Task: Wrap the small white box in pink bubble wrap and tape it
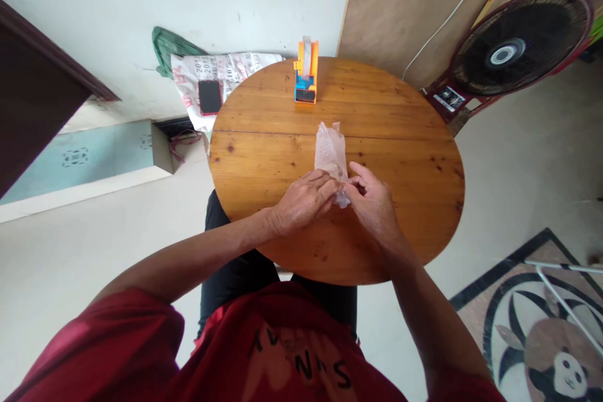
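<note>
A pinkish-white bundle of bubble wrap (330,151) lies lengthwise on the round wooden table (264,157), its crumpled near end under my fingers. From the left, my left hand (306,200) is closed on that near end, fingers bent over it. Thumb and bent fingers of my right hand (372,200) pinch the wrap at its right side, close against the left fingertips. Whatever is inside the wrap cannot be made out. Farther back on the table stands an orange and blue tape dispenser (306,72) with a roll of clear tape.
Left of the table, a phone (210,97) rests on a printed white sack (188,78), with a green plastic bag (174,47) behind. A large fan (513,53) stands at the right. The table's back edge is near the wall (211,0).
</note>
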`<state>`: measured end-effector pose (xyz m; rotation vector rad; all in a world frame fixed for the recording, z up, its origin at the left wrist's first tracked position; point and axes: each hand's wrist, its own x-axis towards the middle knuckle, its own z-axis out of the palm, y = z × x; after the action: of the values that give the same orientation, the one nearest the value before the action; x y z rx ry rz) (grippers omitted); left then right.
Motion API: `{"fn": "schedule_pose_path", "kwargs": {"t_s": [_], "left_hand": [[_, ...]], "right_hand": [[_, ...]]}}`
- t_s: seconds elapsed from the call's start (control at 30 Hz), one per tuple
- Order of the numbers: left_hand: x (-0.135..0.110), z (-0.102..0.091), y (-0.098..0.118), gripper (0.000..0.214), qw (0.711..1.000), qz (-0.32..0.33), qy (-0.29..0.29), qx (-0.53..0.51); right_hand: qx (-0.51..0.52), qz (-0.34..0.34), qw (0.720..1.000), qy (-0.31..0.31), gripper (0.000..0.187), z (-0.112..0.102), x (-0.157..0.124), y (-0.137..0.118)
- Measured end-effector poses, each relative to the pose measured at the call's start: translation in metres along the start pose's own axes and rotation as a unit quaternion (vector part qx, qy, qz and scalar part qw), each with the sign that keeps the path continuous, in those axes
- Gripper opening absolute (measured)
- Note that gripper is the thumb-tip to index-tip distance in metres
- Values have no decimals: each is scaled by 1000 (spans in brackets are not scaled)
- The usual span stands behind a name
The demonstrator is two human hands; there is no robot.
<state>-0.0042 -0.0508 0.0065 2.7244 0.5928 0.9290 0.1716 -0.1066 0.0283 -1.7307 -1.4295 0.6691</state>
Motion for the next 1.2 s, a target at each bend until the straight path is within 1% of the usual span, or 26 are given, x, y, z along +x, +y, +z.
{"fn": "schedule_pose_path", "kwargs": {"t_s": [0.17,0.3,0.43,0.53,0.63,0.7,0.77,0.87,0.93,1.0,1.07,1.1,1.2], "left_hand": [[-2,4,1,16,999,-11,31,-15],[-4,7,1,30,999,-15,38,-25],[-5,9,-1,44,999,-9,50,-11],[-6,10,-2,51,998,-3,60,-16],[-8,11,0,57,998,-3,59,-37],[-10,12,1,58,997,-5,54,-47],[-11,12,3,57,997,-15,53,-54],[-11,9,4,62,994,-45,52,-88],[-11,5,4,68,987,-71,48,-139],[-11,0,4,72,974,-95,59,-198],[-11,-5,3,66,957,-129,90,-243],[-11,-6,2,58,950,-151,103,-254],[-7,-9,-5,27,940,-205,115,-249]], "right_hand": [[3,5,1000,-2,52,2,-3,-2],[5,6,1000,1,49,4,-4,-6],[9,12,1000,0,46,1,-3,-10],[25,30,999,-18,44,-5,-5,-15],[65,36,996,-42,42,-12,-10,-18],[89,33,994,-49,41,-13,-13,-17],[91,27,994,-53,42,-11,-15,-16],[30,0,998,-62,47,-5,-17,-16],[-38,-25,997,-63,50,-1,-18,-17],[-91,-51,993,-56,54,2,-18,-18],[-118,-67,989,-53,56,4,-18,-18],[-125,-71,988,-54,56,4,-18,-18],[-136,-71,986,-62,58,3,-18,-18]]}}
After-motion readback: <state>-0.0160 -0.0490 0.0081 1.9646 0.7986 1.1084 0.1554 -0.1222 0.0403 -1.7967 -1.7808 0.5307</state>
